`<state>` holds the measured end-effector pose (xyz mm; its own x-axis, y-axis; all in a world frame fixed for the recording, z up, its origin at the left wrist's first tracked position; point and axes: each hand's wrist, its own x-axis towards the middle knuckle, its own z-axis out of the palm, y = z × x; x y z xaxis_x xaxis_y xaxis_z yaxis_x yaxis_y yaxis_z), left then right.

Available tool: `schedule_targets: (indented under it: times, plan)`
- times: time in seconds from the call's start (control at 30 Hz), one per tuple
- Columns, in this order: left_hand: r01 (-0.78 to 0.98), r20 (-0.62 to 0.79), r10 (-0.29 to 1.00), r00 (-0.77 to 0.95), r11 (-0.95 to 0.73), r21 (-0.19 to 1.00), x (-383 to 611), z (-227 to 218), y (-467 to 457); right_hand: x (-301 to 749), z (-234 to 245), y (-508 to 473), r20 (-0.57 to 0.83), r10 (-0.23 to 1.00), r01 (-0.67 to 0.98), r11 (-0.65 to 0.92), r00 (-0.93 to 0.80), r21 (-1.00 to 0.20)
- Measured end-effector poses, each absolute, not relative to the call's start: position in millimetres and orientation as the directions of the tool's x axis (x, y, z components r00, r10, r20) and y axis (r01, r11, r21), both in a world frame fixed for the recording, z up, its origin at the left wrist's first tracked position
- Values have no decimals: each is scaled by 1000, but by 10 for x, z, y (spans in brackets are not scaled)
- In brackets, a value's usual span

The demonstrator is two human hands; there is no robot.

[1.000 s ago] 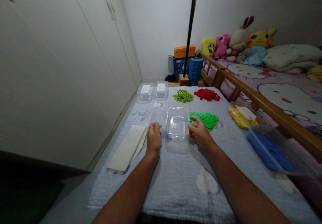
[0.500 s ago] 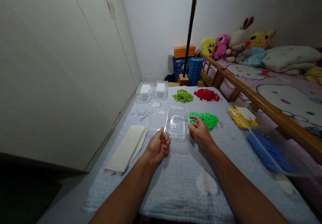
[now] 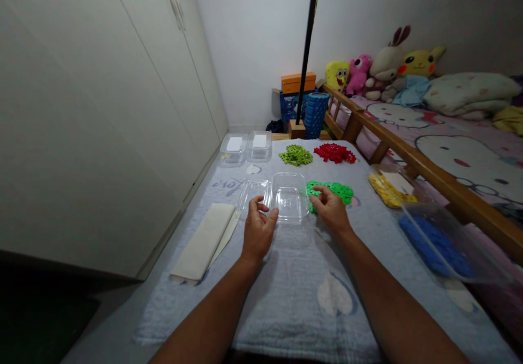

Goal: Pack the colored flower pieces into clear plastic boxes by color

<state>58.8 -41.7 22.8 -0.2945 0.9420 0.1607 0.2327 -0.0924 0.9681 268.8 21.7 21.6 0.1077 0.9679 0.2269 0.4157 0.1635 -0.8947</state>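
A clear plastic container [image 3: 289, 198] stands open on the grey-blue cloth [image 3: 286, 277], and its clear lid [image 3: 252, 192] lies flat just to its left. My left hand [image 3: 259, 229] is at the container's near left corner, thumb and curled fingers pinching the rim where container and lid meet. To the right of the container, my right hand [image 3: 332, 209] rests on the near edge of a pile of bright green plastic pieces [image 3: 338, 190], its fingertips bent down and closed on them.
Olive-green pieces [image 3: 296, 155] and red pieces [image 3: 335, 153] lie farther back, beside two lidded clear boxes [image 3: 246, 147]. A folded cream cloth [image 3: 204, 240] lies left. Bags of yellow pieces [image 3: 386, 189] and blue pieces [image 3: 435, 238] lie right, by a wooden bed rail [image 3: 412, 159]. A black pole [image 3: 306, 53] stands behind.
My left hand moved up from the cloth to the container's near left corner. My right hand left the container's right edge and shifted onto the green pieces.
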Motion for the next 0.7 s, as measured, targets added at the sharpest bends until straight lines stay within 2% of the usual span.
schedule_targets:
  times: [0.1, 0.17, 0.23, 0.33, 0.4, 0.5, 0.57, 0.7]
  plan:
    - [269, 169, 947, -273, -93, 959, 605, 165, -379, 2893, 232, 341, 431, 887, 692, 205, 168, -692]
    - [271, 171, 949, -266, -97, 958, 614, 138, -354, 2983, 245, 430, 482, 871, 827, 201, 95, -525]
    - [260, 159, 955, -249, -92, 961, 622, 123, -324, 2998, 252, 518, 433, 901, 912, 204, -33, -356]
    - [219, 123, 966, -227, -72, 973, 630, 111, -281, 2910, 251, 652, 251, 948, 957, 241, -196, -163]
    - [188, 106, 969, -225, -64, 980, 631, 108, -263, 2833, 248, 740, 124, 961, 960, 259, -245, -106]
    - [156, 97, 970, -221, -63, 986, 626, 109, -260, 2769, 246, 837, -13, 956, 953, 290, -292, -90]
    - [136, 99, 972, -211, -71, 988, 621, 111, -269, 2772, 238, 854, -35, 945, 944, 320, -324, -85]
    - [104, 97, 975, -199, -77, 992, 621, 123, -286, 2842, 195, 760, 34, 926, 923, 378, -377, -70]
